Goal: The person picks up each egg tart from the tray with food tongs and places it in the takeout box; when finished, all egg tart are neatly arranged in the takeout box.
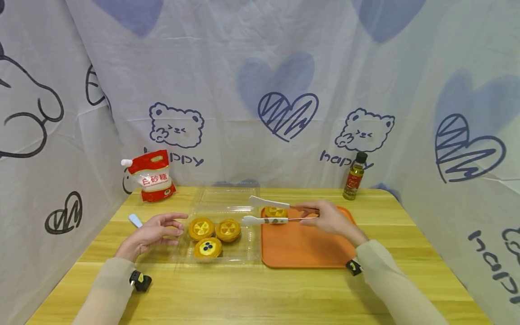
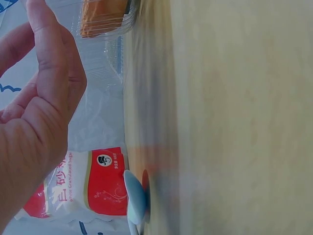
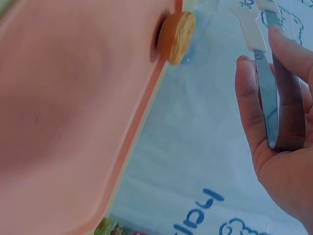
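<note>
My right hand [image 1: 329, 219] grips metal tongs [image 3: 288, 117] with white tips. The tips are spread apart and reach left over the near-left end of the orange tray [image 1: 308, 248]. One egg tart [image 3: 175, 39] sits at the tray's far-left corner, partly covered by the tongs in the head view. Left of the tray lies a clear plastic box [image 1: 248, 250] with its lid [image 1: 225, 197] folded back. Inside are two tarts with yellow segmented tops [image 1: 201, 229] and one tart with dark berries [image 1: 208, 248]. My left hand [image 1: 156, 234] hovers, fingers loosely bent, at the box's left side, holding nothing.
A red-and-white bag of white sugar [image 1: 156, 178] stands at the back left. Nearer, a light blue utensil [image 2: 135, 198] lies partly behind the left hand. At the back right stands an oil bottle [image 1: 353, 178] with a black cap. Patterned cloth [image 1: 227, 149] hangs around the wooden table.
</note>
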Available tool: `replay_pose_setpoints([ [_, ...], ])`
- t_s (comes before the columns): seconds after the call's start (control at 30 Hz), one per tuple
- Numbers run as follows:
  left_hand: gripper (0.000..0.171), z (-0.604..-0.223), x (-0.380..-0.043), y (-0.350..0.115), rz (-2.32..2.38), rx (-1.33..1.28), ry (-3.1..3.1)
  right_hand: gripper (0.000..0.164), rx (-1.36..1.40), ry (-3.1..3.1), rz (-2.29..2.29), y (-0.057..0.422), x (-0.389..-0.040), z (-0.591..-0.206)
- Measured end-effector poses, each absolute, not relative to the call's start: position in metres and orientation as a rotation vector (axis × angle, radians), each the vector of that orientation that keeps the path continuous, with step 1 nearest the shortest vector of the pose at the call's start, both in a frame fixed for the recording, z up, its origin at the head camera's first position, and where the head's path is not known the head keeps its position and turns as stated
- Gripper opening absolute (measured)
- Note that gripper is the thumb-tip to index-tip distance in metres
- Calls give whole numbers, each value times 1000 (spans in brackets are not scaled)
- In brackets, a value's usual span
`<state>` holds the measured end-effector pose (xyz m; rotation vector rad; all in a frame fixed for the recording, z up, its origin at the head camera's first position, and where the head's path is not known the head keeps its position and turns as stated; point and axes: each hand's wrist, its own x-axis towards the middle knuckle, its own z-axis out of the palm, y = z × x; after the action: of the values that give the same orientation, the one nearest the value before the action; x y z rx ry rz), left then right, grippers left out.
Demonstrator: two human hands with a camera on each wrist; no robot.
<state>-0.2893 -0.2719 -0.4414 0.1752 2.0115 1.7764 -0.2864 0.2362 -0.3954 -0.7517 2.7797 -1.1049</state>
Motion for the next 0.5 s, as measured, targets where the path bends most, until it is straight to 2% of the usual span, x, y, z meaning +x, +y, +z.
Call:
replay_pose_setpoints([
  [0.5, 67, -441, -289, -271, 1787, 190, 2003, 48, -676, 2807, -1177, 277, -291, -402],
])
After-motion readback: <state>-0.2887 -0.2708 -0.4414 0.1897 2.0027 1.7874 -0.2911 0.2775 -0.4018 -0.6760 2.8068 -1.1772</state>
